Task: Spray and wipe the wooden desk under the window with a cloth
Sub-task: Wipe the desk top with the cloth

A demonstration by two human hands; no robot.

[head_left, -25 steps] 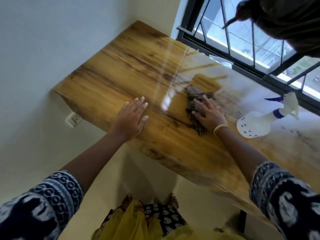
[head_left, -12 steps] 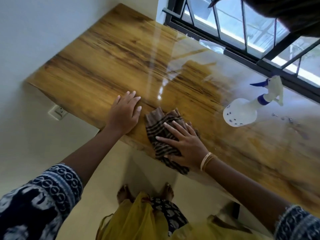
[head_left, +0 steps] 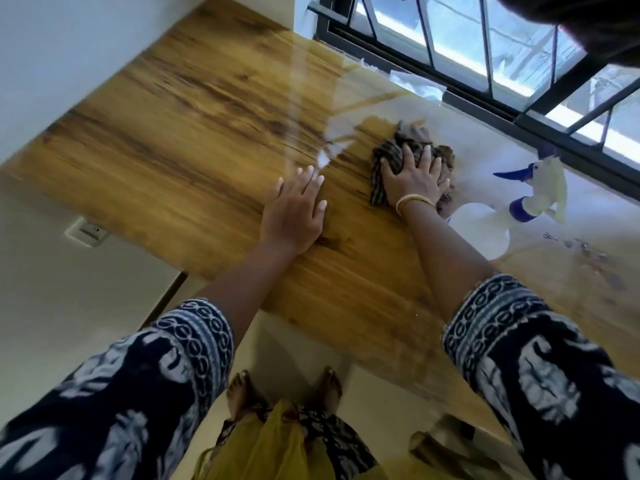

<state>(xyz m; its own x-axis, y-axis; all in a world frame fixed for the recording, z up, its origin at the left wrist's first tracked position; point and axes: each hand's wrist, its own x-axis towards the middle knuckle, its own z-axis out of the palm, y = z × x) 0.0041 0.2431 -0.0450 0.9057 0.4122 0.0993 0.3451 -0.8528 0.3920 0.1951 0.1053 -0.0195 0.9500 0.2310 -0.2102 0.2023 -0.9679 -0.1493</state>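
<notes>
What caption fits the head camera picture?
Right hand presses a striped cloth on the wooden desk; left hand rests flat.

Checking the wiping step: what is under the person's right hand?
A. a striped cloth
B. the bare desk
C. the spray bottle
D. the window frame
A: the right hand lies spread on the striped cloth, pressing it to the desk; the spray bottle stands untouched beside it.

Since 0.5 s ago: right hand (head_left: 414, 176) has pushed the striped cloth (head_left: 391, 152) from the table's (head_left: 180, 140) near edge toward the window side. It now lies close to the spray bottle (head_left: 485, 226). Left hand (head_left: 294, 211) sits farther in from the near edge.
</notes>
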